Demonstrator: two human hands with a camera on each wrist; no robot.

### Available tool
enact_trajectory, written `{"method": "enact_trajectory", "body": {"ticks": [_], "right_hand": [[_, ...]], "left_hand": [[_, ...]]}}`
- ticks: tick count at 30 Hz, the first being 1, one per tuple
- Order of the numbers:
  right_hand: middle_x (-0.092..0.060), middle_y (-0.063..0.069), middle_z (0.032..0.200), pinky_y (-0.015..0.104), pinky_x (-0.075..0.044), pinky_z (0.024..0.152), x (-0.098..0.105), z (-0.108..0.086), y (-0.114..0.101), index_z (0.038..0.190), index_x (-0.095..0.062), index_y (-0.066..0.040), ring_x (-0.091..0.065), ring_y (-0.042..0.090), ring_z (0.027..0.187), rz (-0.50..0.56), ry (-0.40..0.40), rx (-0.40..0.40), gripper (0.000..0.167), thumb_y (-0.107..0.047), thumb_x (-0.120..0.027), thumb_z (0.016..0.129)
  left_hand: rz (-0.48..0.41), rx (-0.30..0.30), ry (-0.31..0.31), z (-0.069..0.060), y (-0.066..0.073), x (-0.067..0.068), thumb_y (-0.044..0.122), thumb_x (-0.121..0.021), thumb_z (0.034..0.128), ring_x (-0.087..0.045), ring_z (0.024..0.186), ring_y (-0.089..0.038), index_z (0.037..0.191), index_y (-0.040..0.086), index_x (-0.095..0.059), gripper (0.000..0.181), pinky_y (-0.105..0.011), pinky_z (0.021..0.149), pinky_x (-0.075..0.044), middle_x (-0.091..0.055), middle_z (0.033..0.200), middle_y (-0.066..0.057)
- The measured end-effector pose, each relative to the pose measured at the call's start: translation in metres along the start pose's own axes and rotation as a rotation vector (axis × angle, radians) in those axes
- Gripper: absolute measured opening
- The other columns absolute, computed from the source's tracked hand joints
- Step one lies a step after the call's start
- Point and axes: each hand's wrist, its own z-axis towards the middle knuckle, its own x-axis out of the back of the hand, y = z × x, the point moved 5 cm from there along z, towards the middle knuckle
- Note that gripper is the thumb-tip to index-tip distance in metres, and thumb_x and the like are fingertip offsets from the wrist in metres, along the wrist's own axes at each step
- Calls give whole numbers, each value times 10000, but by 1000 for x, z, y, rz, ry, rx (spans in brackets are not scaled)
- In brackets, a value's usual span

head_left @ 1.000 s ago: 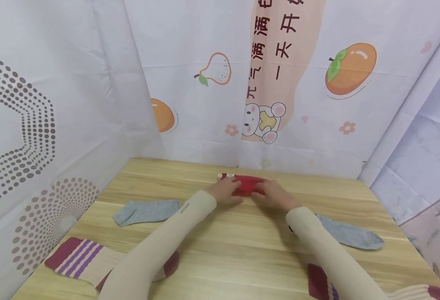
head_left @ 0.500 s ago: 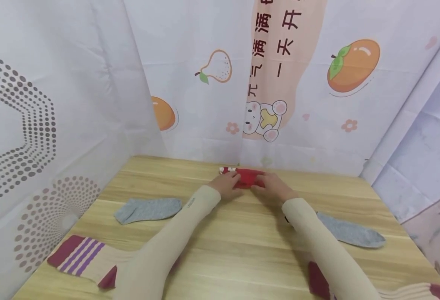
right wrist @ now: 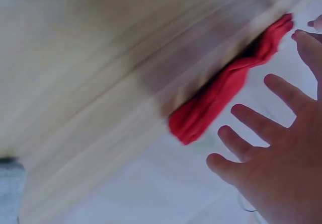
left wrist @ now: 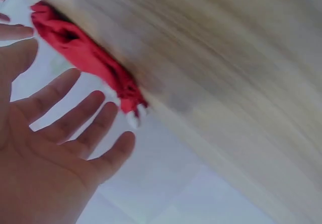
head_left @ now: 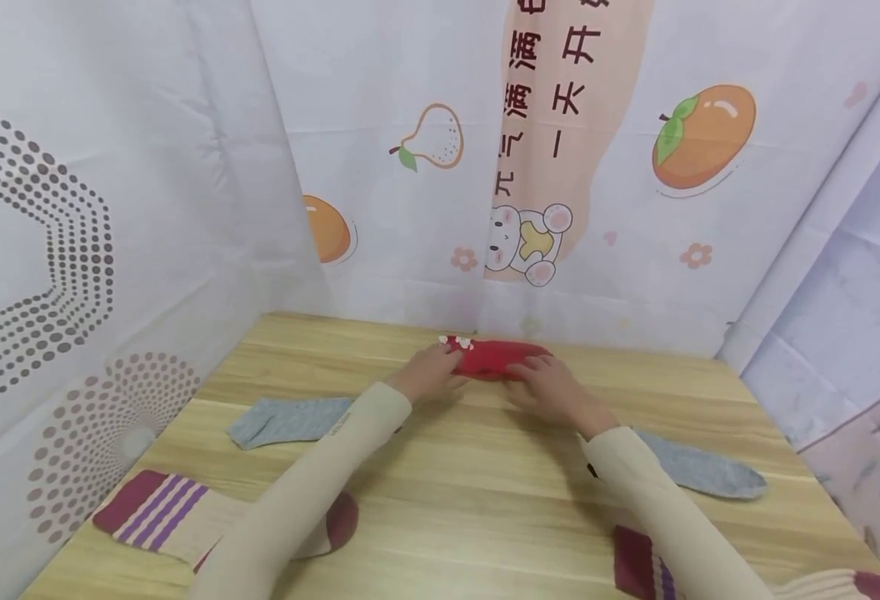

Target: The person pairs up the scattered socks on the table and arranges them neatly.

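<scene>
My left hand (head_left: 427, 372) was spread wide, fingers loosely straight and apart, with its fingertips at the left end of the red cloth (head_left: 496, 360). My right hand (head_left: 551, 385) was just as wide, its fingertips at the cloth's right end. Neither hand gripped anything; whether the tips touched the cloth or only hung beside it, I could not tell.

The cloth was stretched out crosswise near the far edge of the table (head_left: 477, 517), white figures showing at its left end. My fingers hid parts of its near side, and both wrist views were blurred.

Further out, a grey sock (head_left: 286, 421) was to my left, its end behind my left sleeve (head_left: 312, 483). Another grey sock (head_left: 706, 468) was to my right, partly behind my right sleeve (head_left: 665, 508). Nearer me, a striped sock (head_left: 162, 510) ran under the left arm; a second striped one (head_left: 635, 560) was crossed by the right arm and cut off below.
</scene>
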Motion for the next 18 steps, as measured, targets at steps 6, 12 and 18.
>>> {"method": "enact_trajectory", "body": {"ticks": [6, 12, 18], "right_hand": [[-629, 185, 1242, 570, -430, 1018, 5, -14, -27, 1306, -627, -67, -555, 398, 1172, 51, 32, 23, 482, -329, -724, 913], [-640, 170, 1225, 544, -448, 1003, 3, -22, -56, 1320, -608, -38, -567, 375, 1167, 71, 102, 104, 466, -249, -721, 920], [-647, 133, 1232, 518, -456, 1009, 5, -25, -82, 1290, -631, -60, -579, 341, 1175, 118, 115, 110, 401, -258, -689, 947]], "left_hand": [[-37, -48, 59, -39, 4, 12, 321, -642, 975, -627, 968, -254, 1134, 64, -644, 302, -414, 857, -530, -658, 1066, -87], [-36, -62, 100, -80, 12, 27, 300, -651, 972, -619, 1089, -300, 1185, 75, -633, 310, -457, 963, -487, -659, 1154, -97], [-7, -29, 96, -116, 23, 47, 333, -611, 994, -546, 1203, -296, 1308, 62, -589, 415, -463, 1031, -443, -611, 1267, -110]]}}
